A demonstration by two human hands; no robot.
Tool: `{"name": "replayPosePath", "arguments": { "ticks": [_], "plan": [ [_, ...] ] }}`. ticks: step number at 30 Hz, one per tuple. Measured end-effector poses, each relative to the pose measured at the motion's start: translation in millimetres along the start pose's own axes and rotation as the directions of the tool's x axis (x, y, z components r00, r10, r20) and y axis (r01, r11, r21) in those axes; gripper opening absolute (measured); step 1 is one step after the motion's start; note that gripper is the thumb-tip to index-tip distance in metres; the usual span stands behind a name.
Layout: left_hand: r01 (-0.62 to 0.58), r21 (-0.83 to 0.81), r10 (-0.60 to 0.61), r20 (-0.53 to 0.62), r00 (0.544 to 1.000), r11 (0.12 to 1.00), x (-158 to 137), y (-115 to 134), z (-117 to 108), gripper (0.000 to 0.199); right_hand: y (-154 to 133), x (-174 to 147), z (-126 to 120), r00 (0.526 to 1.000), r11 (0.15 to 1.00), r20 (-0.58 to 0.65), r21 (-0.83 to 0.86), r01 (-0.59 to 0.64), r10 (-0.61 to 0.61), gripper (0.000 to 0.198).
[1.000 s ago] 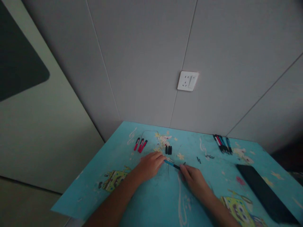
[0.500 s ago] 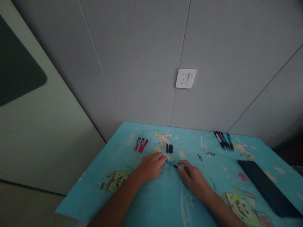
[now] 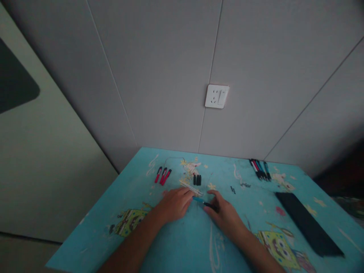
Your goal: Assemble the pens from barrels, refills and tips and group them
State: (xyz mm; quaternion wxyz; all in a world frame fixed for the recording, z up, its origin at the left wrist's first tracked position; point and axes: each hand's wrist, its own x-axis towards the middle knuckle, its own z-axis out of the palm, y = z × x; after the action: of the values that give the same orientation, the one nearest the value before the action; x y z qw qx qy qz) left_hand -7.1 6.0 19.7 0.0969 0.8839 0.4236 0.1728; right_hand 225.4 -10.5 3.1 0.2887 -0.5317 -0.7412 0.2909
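My left hand [image 3: 176, 203] is closed at the left end of a blue pen barrel [image 3: 198, 199], its fingertips pinching it. A black pen part [image 3: 210, 206] lines up with the barrel's right end, and my right hand [image 3: 223, 210] grips it between thumb and fingers, the index finger raised. Whether the two parts are joined, I cannot tell. Just beyond my left fingers lie several thin white pen refills [image 3: 191, 187]. Farther back are three short black pieces [image 3: 197, 179] side by side. Three red pen barrels with dark ends [image 3: 163, 176] lie to the left.
Several assembled-looking pens [image 3: 260, 170] lie together at the table's back right. Small dark bits [image 3: 233, 189] sit right of centre. A long dark flat case [image 3: 308, 223] lies on the right. The blue cartoon-printed table [image 3: 96, 235] meets a grey wall with a socket [image 3: 217, 96].
The view has shifted, so everything sits slightly farther left. My right hand has taken a fuller hold of the black part, and more of the pen shows between my hands.
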Motion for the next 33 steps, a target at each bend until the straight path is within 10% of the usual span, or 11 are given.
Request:
{"name": "replayPosePath", "arguments": {
  "ticks": [22, 33],
  "plan": [
    [0.123, -0.101, -0.146, -0.266, 0.953, 0.987, 4, -30, 0, 0.018, -2, 1, -14, 0.986, 0.976, -0.010, -0.143, 0.162, -0.165, 0.026],
    [0.059, -0.550, -0.365, -0.467, 0.805, 0.833, 7, -27, 7, 0.018, 39, 22, -31, 0.970, 0.876, -0.188, -0.479, 0.047, -0.155, 0.022]
  ]
}}
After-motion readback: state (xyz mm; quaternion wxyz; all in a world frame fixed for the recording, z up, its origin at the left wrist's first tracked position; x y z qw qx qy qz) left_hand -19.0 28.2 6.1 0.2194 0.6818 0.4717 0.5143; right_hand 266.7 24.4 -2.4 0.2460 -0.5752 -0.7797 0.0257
